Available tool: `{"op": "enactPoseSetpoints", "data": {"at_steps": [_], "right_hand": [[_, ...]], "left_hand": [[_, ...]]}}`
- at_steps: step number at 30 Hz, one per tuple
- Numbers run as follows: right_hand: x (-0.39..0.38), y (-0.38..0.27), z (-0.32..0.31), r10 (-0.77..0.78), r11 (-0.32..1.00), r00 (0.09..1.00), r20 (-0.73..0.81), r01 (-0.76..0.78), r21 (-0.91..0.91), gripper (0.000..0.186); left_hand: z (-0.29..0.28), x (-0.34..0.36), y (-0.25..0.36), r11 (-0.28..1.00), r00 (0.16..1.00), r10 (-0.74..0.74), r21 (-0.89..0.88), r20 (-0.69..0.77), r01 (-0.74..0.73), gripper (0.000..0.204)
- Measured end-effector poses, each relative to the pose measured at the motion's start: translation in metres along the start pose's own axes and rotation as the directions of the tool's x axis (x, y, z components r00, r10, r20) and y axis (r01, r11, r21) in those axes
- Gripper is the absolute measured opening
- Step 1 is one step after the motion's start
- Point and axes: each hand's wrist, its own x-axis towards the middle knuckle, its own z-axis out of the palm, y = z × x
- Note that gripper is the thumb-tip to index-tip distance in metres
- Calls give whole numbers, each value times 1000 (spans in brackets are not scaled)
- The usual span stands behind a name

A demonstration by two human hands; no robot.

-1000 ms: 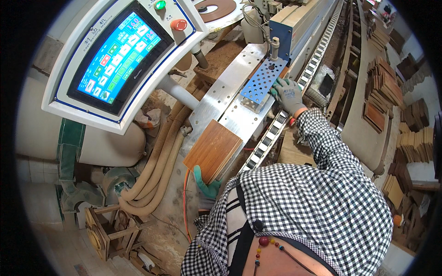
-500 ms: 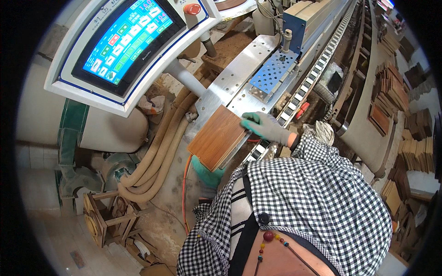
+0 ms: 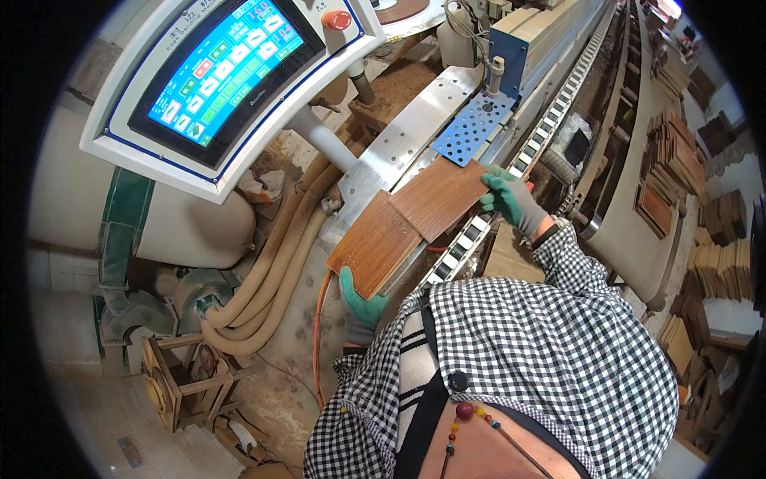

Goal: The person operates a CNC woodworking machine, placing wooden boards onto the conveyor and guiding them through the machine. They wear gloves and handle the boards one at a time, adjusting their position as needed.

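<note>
Got a single brown wood panel (image 3: 441,198) lying out over the metal machine bed (image 3: 407,132), right up at the blue perforated plate (image 3: 472,130) on its far side. Can't tell if tucked under it or just touching. Laid at its near end against or slightly over a stack of matching panels (image 3: 371,243), hard to say which.

Gripped at its right end by the gloved right hand (image 3: 517,199), with fingers curled onto the edge, so pretty clearly clamped on that one board. Backed up at the near end of the stack by the left hand (image 3: 363,302), gloved in grey and green too, with thumb spread up along the side. Can't tell if closed on the stack or only resting there, with fingers mostly hidden underneath.

Further out, see a black-and-white chain track (image 3: 550,120) running along the right of the bed, then a wide belt (image 3: 622,184) and piles of boards (image 3: 670,152). Over on the left, see a tilted control panel (image 3: 223,80) with a lit blue screen and red button (image 3: 336,19), plus fat tan hoses (image 3: 275,271) and a small wooden frame (image 3: 187,383) on the floor.
</note>
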Motion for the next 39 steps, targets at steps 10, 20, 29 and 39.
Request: {"op": "enactPoseSetpoints", "data": {"at_steps": [10,20,29,39], "right_hand": [[60,-3,-16,-233,957,971,-59,218,-189,60],[0,28,31,-631,112,693,348,525,-844,34],[-10,46,72,-366,-510,707,604,391,-766,45],[-4,48,70,-405,-487,687,604,397,-778,39]], "left_hand": [[23,-5,0,987,983,-57,-161,-175,29,73],[-20,8,17,403,731,682,818,32,-412,57],[168,-71,213,-244,230,409,349,883,-905,34],[244,-103,182,261,206,-8,201,979,-944,40]]}}
